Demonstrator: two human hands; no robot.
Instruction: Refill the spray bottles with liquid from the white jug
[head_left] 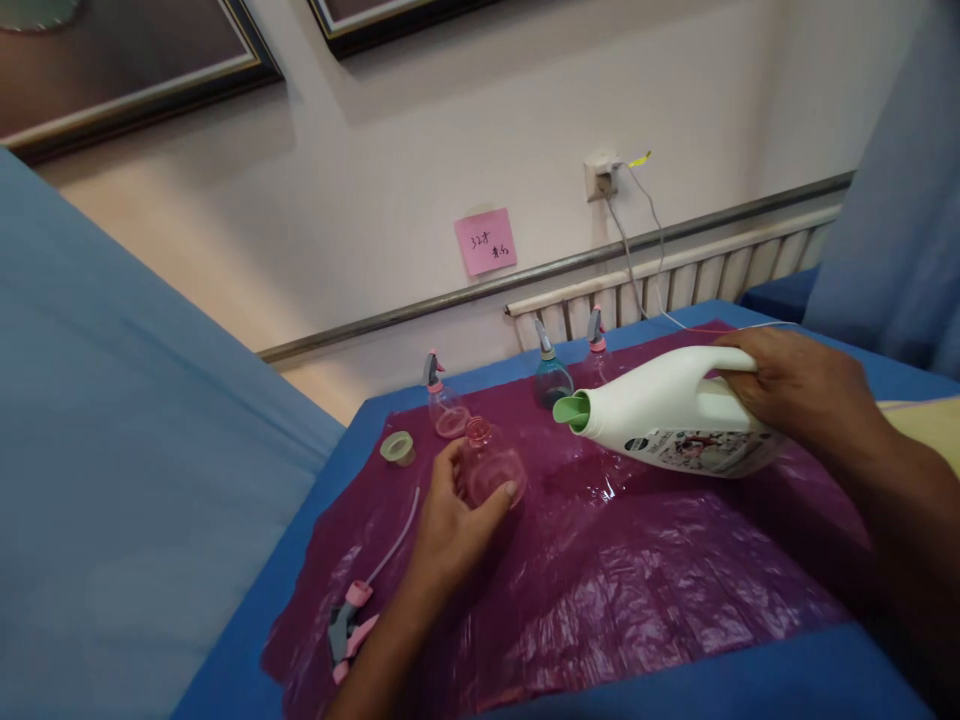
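Left hand [450, 520] is closed round a clear bottle [491, 470], right hand [795, 385] round a jug [675, 415] held level, spout leftward; spray bottles [551, 375] at worktop's [675, 680] far edge.

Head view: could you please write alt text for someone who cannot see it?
A right hand holds a tilted white jug, green spout toward a clear bottle held by the left hand on a purple plastic sheet.

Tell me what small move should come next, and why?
Probably shift the white jug left, bringing its green spout over the clear bottle: the right hand holds it tilted, spout short of the open neck; the left hand grips the bottle.
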